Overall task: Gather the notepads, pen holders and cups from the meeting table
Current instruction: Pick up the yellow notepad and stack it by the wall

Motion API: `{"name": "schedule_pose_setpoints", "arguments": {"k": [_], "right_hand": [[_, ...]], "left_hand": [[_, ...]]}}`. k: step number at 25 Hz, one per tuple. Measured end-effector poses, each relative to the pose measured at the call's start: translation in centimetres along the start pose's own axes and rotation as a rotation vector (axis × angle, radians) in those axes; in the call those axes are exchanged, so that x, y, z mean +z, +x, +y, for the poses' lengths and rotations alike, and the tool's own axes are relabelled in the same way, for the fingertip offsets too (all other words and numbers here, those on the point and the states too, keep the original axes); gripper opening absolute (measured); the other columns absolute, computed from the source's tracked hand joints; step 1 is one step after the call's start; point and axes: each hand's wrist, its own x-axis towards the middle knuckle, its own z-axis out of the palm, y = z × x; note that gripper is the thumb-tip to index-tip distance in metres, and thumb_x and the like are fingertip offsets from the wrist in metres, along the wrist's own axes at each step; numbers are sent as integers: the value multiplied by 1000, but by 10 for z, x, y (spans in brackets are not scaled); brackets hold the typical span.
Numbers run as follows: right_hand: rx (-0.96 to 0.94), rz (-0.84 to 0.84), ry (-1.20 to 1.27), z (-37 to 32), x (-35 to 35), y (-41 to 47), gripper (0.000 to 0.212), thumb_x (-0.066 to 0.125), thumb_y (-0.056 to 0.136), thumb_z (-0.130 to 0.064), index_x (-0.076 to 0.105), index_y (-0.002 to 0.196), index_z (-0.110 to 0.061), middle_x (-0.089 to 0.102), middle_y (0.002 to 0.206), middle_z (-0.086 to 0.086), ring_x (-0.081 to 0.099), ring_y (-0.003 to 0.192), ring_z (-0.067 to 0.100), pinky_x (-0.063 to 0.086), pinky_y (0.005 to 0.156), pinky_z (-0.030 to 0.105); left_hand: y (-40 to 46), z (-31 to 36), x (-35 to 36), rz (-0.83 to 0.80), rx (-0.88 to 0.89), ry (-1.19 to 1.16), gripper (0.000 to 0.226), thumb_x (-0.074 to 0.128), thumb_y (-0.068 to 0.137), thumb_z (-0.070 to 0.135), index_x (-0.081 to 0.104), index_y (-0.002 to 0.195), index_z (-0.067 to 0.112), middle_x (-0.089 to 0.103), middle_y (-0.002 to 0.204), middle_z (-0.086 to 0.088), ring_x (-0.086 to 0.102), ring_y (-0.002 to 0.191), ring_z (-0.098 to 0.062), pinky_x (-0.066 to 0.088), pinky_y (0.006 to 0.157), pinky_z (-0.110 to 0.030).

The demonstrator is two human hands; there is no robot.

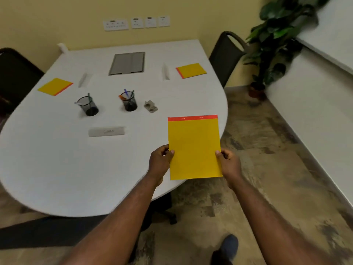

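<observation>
I hold a yellow notepad (193,148) with a red top strip above the right front edge of the white meeting table (57,159). My left hand (161,162) grips its left edge and my right hand (228,162) grips its right edge. Two more yellow notepads lie on the table, one at far left (55,86) and one at far right (191,70). Two black mesh pen holders stand mid-table: the left one (88,106) has one pen, the right one (129,102) has several pens. No cups are in view.
Name plates (106,131), (84,80), (165,72) stand on the table, with a small grey stapler-like object (150,106) and a grey cable hatch (127,63). Black chairs (227,52), (15,73) flank the table. A potted plant (271,44) stands at the right wall.
</observation>
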Motion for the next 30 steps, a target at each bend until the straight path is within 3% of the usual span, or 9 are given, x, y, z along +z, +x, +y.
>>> {"name": "schedule_pose_setpoints", "arguments": {"k": [6, 8, 11, 14, 18, 22, 25, 27, 30], "right_hand": [[31, 61, -27, 23, -141, 73, 11, 57, 97, -22, 65, 93, -27, 71, 95, 4, 65, 80, 16, 53, 72, 38], [48, 60, -42, 29, -180, 94, 10, 57, 97, -23, 66, 93, -24, 72, 95, 8, 67, 85, 28, 54, 74, 44], [77, 42, -42, 37, -228, 131, 11, 57, 97, -22, 66, 93, -19, 69, 99, 22, 61, 95, 47, 52, 81, 59], [85, 20, -45, 40, -259, 171, 20, 55, 98, -21, 68, 101, -5, 65, 102, 30, 58, 98, 53, 49, 82, 63], [83, 41, -55, 42, -289, 244, 23, 55, 98, -20, 68, 105, -2, 67, 102, 26, 61, 96, 46, 52, 83, 55], [95, 49, -142, 39, -315, 336, 32, 51, 100, -18, 61, 124, -1, 65, 103, 11, 56, 87, 17, 46, 79, 37], [129, 47, -195, 30, -333, 400, 34, 51, 100, -17, 58, 129, -2, 65, 116, 13, 58, 102, 22, 46, 90, 39], [129, 65, -200, 23, -344, 442, 35, 52, 99, -17, 58, 130, -2, 64, 118, 12, 59, 107, 23, 47, 93, 39], [112, 133, -202, 12, -358, 501, 33, 56, 97, -16, 61, 127, -1, 65, 122, 13, 60, 111, 26, 48, 93, 38]], "left_hand": [[44, 8, 153, -137, -48, -5, 25, 52, 99, 15, 60, 122, 16, 67, 117, -6, 65, 102, -24, 55, 78, -35], [55, 10, 196, -153, -46, 9, 26, 53, 98, 16, 61, 123, 15, 67, 117, -5, 65, 104, -24, 55, 85, -37], [78, 18, 250, -180, -25, 30, 28, 55, 97, 16, 62, 123, 15, 69, 112, -4, 67, 100, -18, 56, 76, -24], [109, 32, 290, -202, -17, 38, 27, 56, 96, 17, 62, 123, 17, 69, 110, -1, 67, 99, -13, 55, 77, -24], [169, 49, 340, -234, 5, 11, 22, 58, 95, 18, 65, 114, 25, 72, 104, 2, 70, 95, -12, 56, 78, -24], [251, 65, 389, -239, 13, 19, 25, 60, 94, 16, 65, 118, 19, 69, 108, -13, 67, 102, -25, 55, 90, -37], [309, 86, 421, -249, 46, 70, 22, 60, 94, 17, 65, 112, 27, 70, 105, -7, 66, 99, -19, 56, 86, -33], [348, 104, 443, -266, 71, 113, 26, 60, 94, 18, 65, 119, 21, 70, 106, 3, 66, 99, -13, 56, 83, -29], [398, 129, 473, -279, 65, 139, 29, 62, 93, 17, 65, 121, 16, 72, 106, -2, 68, 96, -17, 57, 82, -32]]}}
